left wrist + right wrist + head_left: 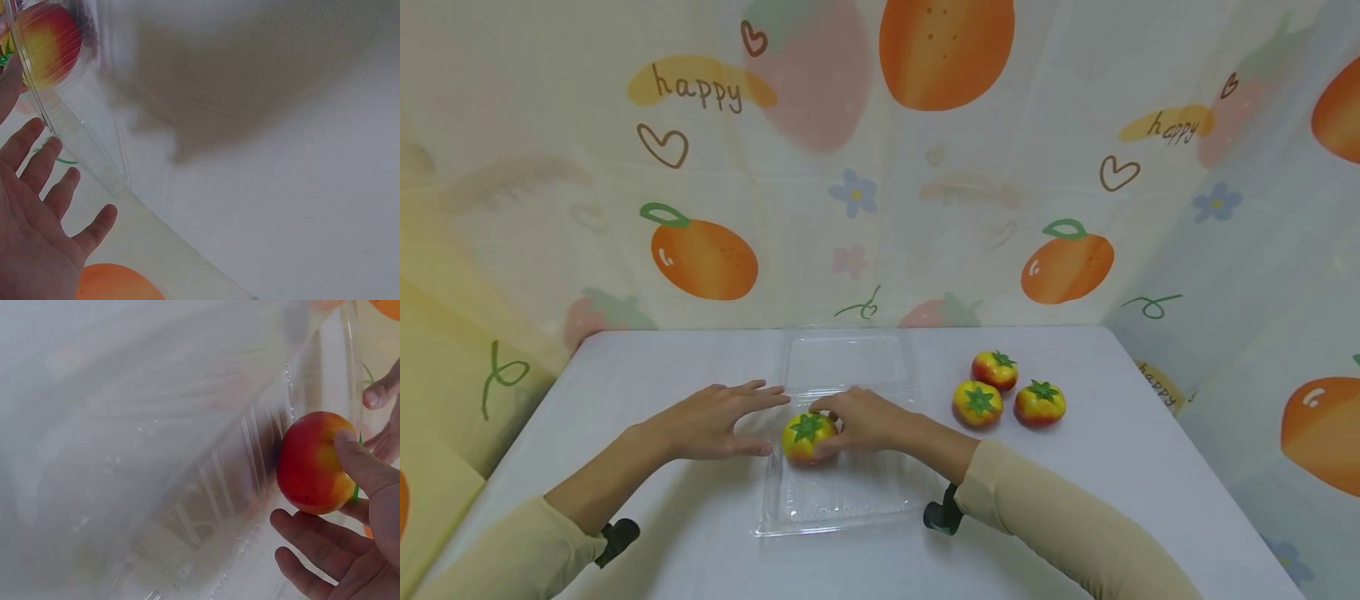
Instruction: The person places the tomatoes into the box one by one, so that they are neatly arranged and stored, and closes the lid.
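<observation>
A clear plastic box (842, 508) lies opened on the table, its lid (850, 360) folded back to the far side. My right hand (867, 419) pinches a yellow-red tomato (801, 443) with a green star-shaped top between thumb and fingers, at the left part of the box. In the right wrist view the thumb presses on the side of this tomato (312, 469). My left hand (718, 422) hovers at the box's left edge with fingers spread, holding nothing. From the left wrist, the tomato (53, 44) shows through the clear wall.
To the right of the box stand three more tomatoes: a back one (988, 375), a left one (973, 408) and a right one (1037, 410). The white table (1075, 508) ends at a fruit-printed curtain (925, 250) behind and at both sides.
</observation>
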A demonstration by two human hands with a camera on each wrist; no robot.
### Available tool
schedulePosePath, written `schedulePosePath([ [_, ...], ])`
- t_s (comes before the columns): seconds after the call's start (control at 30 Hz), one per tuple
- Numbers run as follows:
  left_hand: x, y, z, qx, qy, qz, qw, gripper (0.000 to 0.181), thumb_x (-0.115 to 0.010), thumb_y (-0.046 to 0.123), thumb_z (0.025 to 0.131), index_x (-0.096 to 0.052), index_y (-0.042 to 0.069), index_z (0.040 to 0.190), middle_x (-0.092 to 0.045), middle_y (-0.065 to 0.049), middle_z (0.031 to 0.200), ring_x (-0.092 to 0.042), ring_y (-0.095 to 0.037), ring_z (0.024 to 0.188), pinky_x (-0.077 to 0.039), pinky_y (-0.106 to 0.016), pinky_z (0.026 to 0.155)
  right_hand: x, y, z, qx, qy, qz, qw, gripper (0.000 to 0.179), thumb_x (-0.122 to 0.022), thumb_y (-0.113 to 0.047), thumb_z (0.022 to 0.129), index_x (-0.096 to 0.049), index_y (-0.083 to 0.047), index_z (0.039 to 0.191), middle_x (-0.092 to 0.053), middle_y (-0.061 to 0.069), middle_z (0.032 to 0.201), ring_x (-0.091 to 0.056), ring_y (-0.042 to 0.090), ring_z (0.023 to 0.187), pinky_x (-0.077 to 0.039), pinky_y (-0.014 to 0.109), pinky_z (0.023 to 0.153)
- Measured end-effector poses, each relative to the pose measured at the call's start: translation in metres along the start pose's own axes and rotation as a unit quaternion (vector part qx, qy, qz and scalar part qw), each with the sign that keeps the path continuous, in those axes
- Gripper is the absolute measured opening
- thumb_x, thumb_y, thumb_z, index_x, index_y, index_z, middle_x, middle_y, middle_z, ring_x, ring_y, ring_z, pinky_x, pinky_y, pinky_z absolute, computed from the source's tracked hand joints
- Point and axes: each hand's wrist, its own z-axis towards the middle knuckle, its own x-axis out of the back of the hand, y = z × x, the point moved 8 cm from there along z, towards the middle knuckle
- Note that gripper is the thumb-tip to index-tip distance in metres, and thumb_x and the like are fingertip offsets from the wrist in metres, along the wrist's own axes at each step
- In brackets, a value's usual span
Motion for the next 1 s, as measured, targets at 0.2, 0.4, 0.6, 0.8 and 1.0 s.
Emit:
schedulePosePath([
  [0.2,-0.001,-0.002,0.001,0.003,-0.003,0.001,1.0,0.067,-0.07,0.051,0.088,-0.055,0.017,0.143,-0.05,-0.007,0.15,-0.042,-0.039,0.139,-0.041,-0.064,0.101,0.0,0.001,-0.001,0.004,-0.004,0.008,1.0,0.059,-0.077,-0.042,0.087,-0.059,-0.016,0.137,-0.071,-0.001,0.113,-0.06,0.006,0.09,-0.05,0.021,0.085],
  [0.4,-0.003,-0.004,0.001,0.009,-0.006,0.0,0.9999,0.068,-0.07,0.053,0.087,-0.054,0.019,0.144,-0.049,-0.006,0.15,-0.041,-0.039,0.139,-0.04,-0.064,0.102,0.007,0.007,-0.011,0.004,-0.011,0.021,0.9997,0.069,-0.078,-0.044,0.084,-0.053,-0.017,0.143,-0.068,0.004,0.121,-0.066,0.006,0.089,-0.052,0.021,0.08],
  [0.6,-0.003,-0.004,0.0,0.022,-0.013,-0.009,0.9996,0.069,-0.07,0.052,0.087,-0.053,0.019,0.144,-0.048,-0.007,0.151,-0.04,-0.04,0.14,-0.038,-0.066,0.103,0.02,0.018,-0.029,0.005,-0.017,0.044,0.9989,0.071,-0.078,-0.045,0.084,-0.051,-0.019,0.145,-0.066,0.005,0.127,-0.067,0.011,0.099,-0.055,0.025,0.083],
  [0.8,-0.002,-0.004,-0.001,0.014,-0.006,-0.006,0.9999,0.069,-0.07,0.053,0.087,-0.053,0.018,0.145,-0.049,-0.007,0.151,-0.041,-0.04,0.139,-0.04,-0.064,0.102,0.046,0.034,-0.059,0.01,0.001,0.053,0.9986,0.071,-0.078,-0.043,0.085,-0.049,-0.021,0.146,-0.062,0.004,0.136,-0.063,0.023,0.118,-0.052,0.041,0.098],
  [1.0,-0.002,-0.004,-0.002,0.006,-0.003,-0.004,1.0,0.069,-0.07,0.051,0.088,-0.053,0.017,0.144,-0.049,-0.006,0.15,-0.041,-0.039,0.139,-0.04,-0.063,0.102,0.072,0.069,-0.095,-0.012,0.036,0.056,0.9977,0.075,-0.08,-0.044,0.082,-0.049,-0.022,0.147,-0.057,0.0,0.142,-0.061,0.02,0.122,-0.049,0.045,0.101],
])
